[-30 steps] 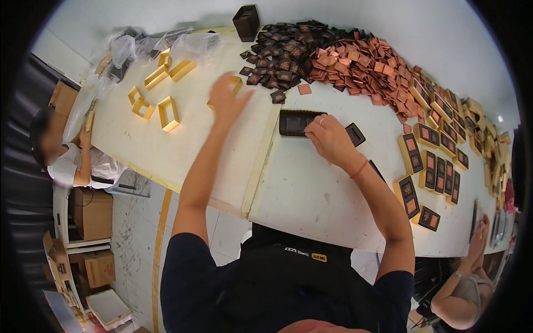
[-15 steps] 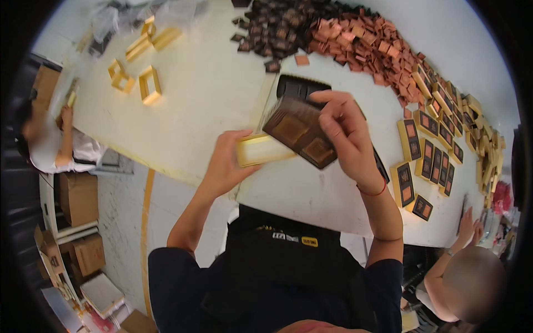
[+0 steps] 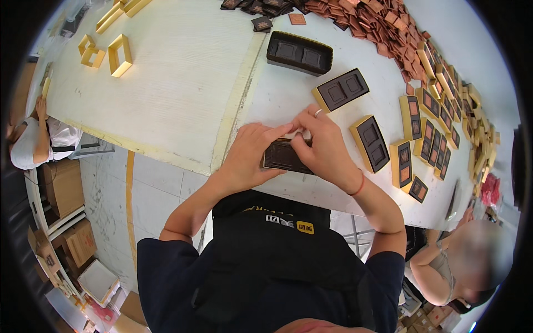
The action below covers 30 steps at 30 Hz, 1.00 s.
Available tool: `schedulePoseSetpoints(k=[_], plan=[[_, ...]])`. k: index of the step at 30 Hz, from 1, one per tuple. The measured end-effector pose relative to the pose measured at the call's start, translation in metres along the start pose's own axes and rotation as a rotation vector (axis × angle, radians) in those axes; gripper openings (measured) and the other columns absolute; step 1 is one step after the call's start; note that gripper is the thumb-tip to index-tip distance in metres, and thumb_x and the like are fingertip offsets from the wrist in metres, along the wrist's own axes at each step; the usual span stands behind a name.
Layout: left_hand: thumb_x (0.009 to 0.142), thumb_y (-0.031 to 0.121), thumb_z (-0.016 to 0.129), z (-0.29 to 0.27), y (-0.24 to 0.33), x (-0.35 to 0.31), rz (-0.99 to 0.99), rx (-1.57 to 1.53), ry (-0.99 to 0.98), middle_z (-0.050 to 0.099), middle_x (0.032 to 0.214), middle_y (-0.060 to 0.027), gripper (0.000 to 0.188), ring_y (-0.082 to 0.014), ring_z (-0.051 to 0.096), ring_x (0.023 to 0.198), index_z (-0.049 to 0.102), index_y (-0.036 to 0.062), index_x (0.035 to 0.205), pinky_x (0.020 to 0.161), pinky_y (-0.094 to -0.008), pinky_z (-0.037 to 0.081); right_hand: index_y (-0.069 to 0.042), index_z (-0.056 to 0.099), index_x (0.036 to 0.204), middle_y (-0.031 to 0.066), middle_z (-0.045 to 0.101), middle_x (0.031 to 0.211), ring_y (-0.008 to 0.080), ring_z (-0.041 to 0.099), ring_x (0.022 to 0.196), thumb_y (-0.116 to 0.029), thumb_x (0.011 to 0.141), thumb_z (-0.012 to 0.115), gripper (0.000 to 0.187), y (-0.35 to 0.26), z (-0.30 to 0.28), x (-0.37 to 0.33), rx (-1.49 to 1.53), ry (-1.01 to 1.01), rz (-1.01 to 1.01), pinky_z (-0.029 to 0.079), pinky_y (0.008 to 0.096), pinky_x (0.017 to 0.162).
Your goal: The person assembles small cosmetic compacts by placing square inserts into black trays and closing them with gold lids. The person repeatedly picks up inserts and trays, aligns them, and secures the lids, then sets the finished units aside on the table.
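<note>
Tray [image 3: 284,158], dark brown, is between both hands near the front edge of the table [image 3: 166,94]; left hand [image 3: 250,154] clamps its left end; right hand [image 3: 326,145] clamps its right end; gold-sided box [image 3: 370,144] lies beside right hand.

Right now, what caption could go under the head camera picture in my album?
Left hand and right hand meet at a dark brown tray, with a pile of copper-coloured squares farther back.

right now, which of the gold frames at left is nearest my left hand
The lone gold frame just right of the close pair; that pair and the frames at the picture's top edge are all farther from your left hand.
</note>
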<state>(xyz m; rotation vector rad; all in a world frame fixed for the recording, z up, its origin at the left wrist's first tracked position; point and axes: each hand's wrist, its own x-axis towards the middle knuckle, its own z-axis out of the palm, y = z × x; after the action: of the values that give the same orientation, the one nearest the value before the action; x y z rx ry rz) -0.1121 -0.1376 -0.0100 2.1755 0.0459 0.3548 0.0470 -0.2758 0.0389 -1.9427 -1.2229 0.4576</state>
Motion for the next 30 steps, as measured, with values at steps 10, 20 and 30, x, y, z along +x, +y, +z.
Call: schedulePoseSetpoints(k=[10, 20, 30], plan=[[0.077, 0.022, 0.081, 0.013, 0.001, -0.001, 0.113, 0.229, -0.08, 0.052, 0.13, -0.0131, 0.074, -0.0336, 0.048, 0.122, 0.047, 0.0096, 0.141, 0.11, -0.0537, 0.034, -0.006, 0.063, 0.104, 0.0112, 0.062, 0.09, 0.0315, 0.058, 0.083, 0.0, 0.08, 0.066, 0.024, 0.026, 0.025, -0.018, -0.246, 0.192, -0.191, 0.045, 0.0406, 0.077], [0.081, 0.025, 0.078, 0.011, 0.005, 0.003, 0.139, 0.243, -0.064, 0.051, 0.126, -0.0117, 0.071, -0.0317, 0.049, 0.117, 0.047, 0.0126, 0.144, 0.109, -0.0519, 0.037, -0.005, 0.057, 0.135, 0.0141, 0.06, 0.134, 0.0354, 0.054, 0.129, 0.009, 0.081, 0.062, 0.056, 0.038, 0.014, -0.075, -0.176, 0.192, -0.207, 0.039, 0.0498, 0.11], [0.076, 0.024, 0.082, 0.013, 0.006, 0.002, 0.124, 0.298, -0.091, 0.04, 0.149, -0.0189, 0.081, -0.0385, 0.042, 0.133, 0.045, 0.0073, 0.146, 0.112, -0.0529, 0.034, -0.012, 0.055, 0.139, 0.0098, 0.047, 0.149, 0.0347, 0.04, 0.139, -0.004, 0.079, 0.068, 0.062, 0.028, 0.01, -0.075, -0.319, 0.094, -0.144, 0.032, 0.0523, 0.114]])
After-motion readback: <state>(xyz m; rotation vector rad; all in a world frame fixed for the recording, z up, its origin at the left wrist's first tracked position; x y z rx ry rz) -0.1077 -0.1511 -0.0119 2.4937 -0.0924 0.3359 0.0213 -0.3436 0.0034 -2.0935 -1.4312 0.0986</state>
